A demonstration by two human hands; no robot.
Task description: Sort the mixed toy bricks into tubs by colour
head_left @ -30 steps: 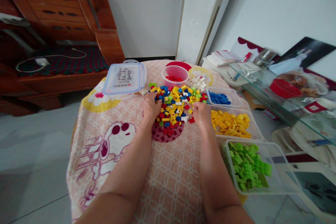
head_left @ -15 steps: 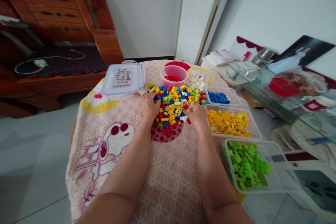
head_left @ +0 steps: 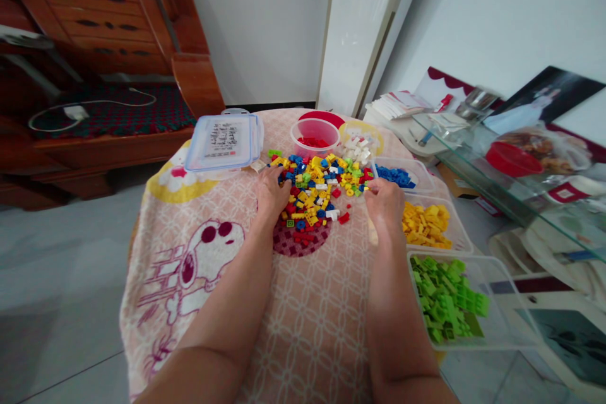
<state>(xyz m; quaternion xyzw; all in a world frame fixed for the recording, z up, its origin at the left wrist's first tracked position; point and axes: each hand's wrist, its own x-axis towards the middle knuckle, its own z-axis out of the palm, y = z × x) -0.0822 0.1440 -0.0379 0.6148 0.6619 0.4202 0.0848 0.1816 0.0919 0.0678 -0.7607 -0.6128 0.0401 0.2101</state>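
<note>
A mixed heap of toy building bricks (head_left: pixel 315 196) in red, yellow, blue, white and green lies on the tablecloth. My left hand (head_left: pixel 273 194) rests at the heap's left edge, thumb and fingers apart, touching bricks. To the right of the heap, my right hand (head_left: pixel 386 202) has its fingers pinched together; what they hold is too small to name. This hand is over the near-left part of a clear box of yellow bricks (head_left: pixel 428 224) and hides some of it. Behind it stands a box of blue bricks (head_left: pixel 395 177); nearer me is one of green bricks (head_left: pixel 447 297).
A round pink tub (head_left: pixel 315 139) with red bricks stands behind the heap, beside a pile of white bricks (head_left: pixel 358 150). Stacked box lids (head_left: pixel 222 142) lie at the far left of the table. A glass shelf (head_left: pixel 502 183) with clutter runs along the right.
My right hand has moved right from the heap's edge to the yellow and blue boxes. A red brick by the heap now shows. My left hand stays in place.
</note>
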